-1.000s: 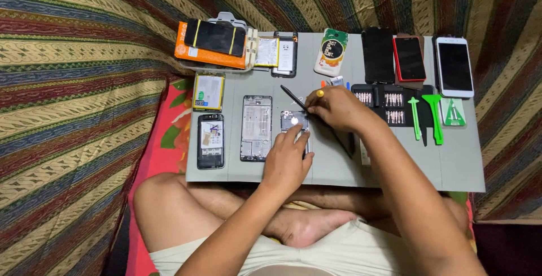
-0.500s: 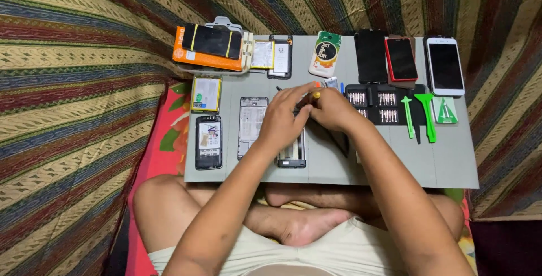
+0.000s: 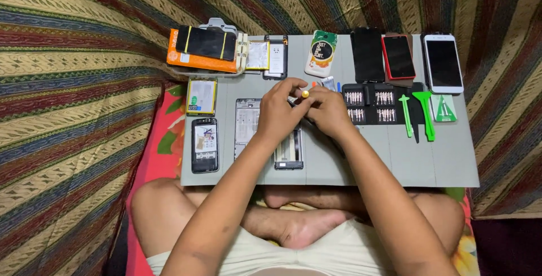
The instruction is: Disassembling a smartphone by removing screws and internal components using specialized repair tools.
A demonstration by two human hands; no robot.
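Hands meet over the grey board [image 3: 395,163]: your left hand [image 3: 279,115] and right hand [image 3: 327,112] touch, pinching a gold-tipped screwdriver [image 3: 305,93] between fingertips; beneath them lies a phone frame [image 3: 289,151]; a bit set [image 3: 370,103] sits just right.

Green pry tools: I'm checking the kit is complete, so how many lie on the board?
2, side by side right of the black bit holder: a slim one and a wider one. The hands could hide more.
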